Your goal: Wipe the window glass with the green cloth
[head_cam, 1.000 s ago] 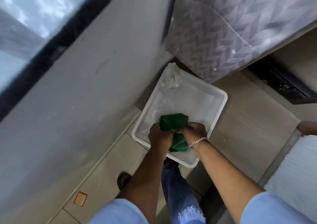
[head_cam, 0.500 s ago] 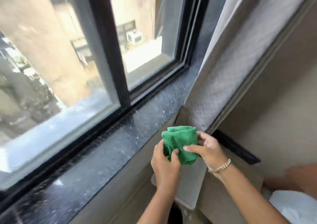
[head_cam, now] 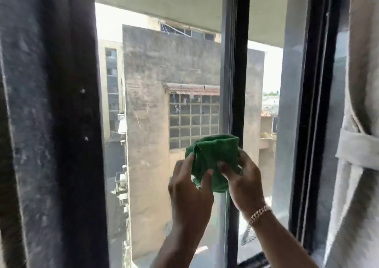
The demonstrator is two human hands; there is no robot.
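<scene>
Moved: the view has risen from the sill, and the green cloth point(head_cam: 213, 161) is now up before the window glass point(head_cam: 164, 103).
Hands: left hand point(head_cam: 188, 187) and right hand point(head_cam: 244, 181) both pinch the bunched cloth.
Cloth: at 5 o'clock of the big pane — touching the glass or not, I cannot tell.
Doing well: I would flatten the bundle to a pad for wide contact.
Edges: middle bar point(head_cam: 239, 83) just at 3 o'clock, dark frame point(head_cam: 82, 124) at 9.
Room: open glass toward 12 and 10 o'clock.
</scene>
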